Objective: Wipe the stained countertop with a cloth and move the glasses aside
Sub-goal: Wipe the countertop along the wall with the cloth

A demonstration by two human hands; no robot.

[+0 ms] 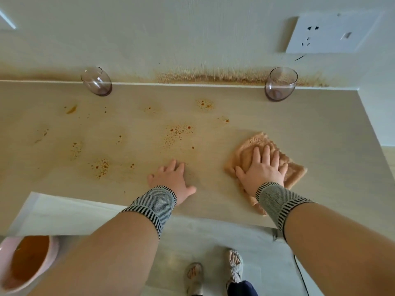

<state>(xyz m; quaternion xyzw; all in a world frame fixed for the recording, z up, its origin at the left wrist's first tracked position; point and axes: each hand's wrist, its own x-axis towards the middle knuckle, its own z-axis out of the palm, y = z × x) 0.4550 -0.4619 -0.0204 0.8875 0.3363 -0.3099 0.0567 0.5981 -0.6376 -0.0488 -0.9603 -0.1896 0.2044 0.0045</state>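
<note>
Stains first, out on the far left: brown spatter [100,166] dots the pale surface [320,129], spreading well to the left of the left hand [171,178] and beyond its fingertips. Further back, up against the wall, stands the left glass [96,81], clear and upright, well apart from either hand. A pink bowl [25,261] of brown liquid sits low in the corner, below the surface edge, beside the left forearm. Now the left hand: flat on the bare surface, fingers spread and straight, its grip apart and holding nothing. A denser patch of spots [178,133] lies just past its fingers. On to the right hand [261,167]: palm down, fingers straight, pressing the tan cloth [295,171], which lies rumpled beneath and around it; the grip is apart, not curled round the fabric. Far beyond that hand, at the wall, stands the right glass [280,84]. Above it, a white wall socket [329,33].
</note>
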